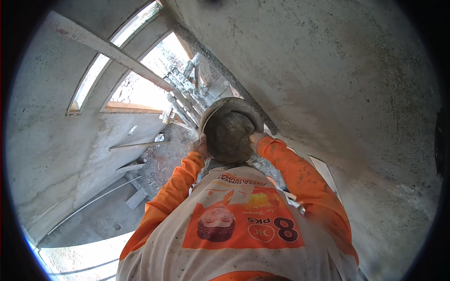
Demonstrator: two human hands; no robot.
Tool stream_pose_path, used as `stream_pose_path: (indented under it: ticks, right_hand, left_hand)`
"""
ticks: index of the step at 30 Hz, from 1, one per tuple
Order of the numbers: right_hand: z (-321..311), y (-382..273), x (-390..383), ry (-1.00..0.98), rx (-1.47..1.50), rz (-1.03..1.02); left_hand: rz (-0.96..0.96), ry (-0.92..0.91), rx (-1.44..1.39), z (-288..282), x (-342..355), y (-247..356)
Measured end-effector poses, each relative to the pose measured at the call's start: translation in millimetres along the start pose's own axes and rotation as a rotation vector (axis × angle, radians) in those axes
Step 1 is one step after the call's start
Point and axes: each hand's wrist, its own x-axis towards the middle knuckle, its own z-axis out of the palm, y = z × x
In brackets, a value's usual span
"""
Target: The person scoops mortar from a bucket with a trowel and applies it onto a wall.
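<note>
Two hands [228,140] grip a round, mortar-crusted pan [229,129].

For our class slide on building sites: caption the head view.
Both hands, left and right, grip a mortar-filled pan.

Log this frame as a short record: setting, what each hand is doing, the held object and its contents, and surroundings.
setting: unfinished concrete room with a rough grey wall and a window opening
left hand: grips the left side of the pan
right hand: grips the right side of the pan
held object: round metal pan, raised in front of the person
contents: dark grey wet mortar
clothing: orange sleeves, white printed vest
surroundings: timber pieces and debris on the floor below; wooden frame at the window
</note>
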Motion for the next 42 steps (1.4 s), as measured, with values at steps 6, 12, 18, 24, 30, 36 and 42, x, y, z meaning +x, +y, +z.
stream_pose_path:
  ticks: [6,12,18,24,30,36,42]
  right_hand:
    - [-2.4,-32.0,-26.5,-0.449,0.740,0.144]
    - [-37.7,-46.9,-58.4,-0.355,0.630,-0.005]
    - [-44.0,-7.3,1.0,-0.313,-0.014,0.080]
    - [-49.9,-16.9,20.2,0.123,-0.304,0.097]
    - [-96.6,-24.8,-2.8,-0.526,-0.205,-0.038]
    - [-59.5,-17.4,-19.2,-0.804,0.461,0.103]
    - [-21.9,-10.7,-38.6,-0.880,1.294,0.185]
  left_hand:
    - [0.111,0.004,-0.024,-6.5,26.5,-33.6]
    - [-0.029,0.008,0.173,-2.1,1.3,13.7]
    - [-0.091,-0.093,0.073,1.8,3.3,14.5]
    - [0.032,-0.026,0.027,2.6,-13.4,6.4]
    - [-0.082,-0.036,-0.034,0.0,-20.6,16.4]
    - [0.040,-0.047,0.038,-0.9,-17.4,15.0]
    - [0.075,-0.072,0.150,1.7,-13.3,20.5]
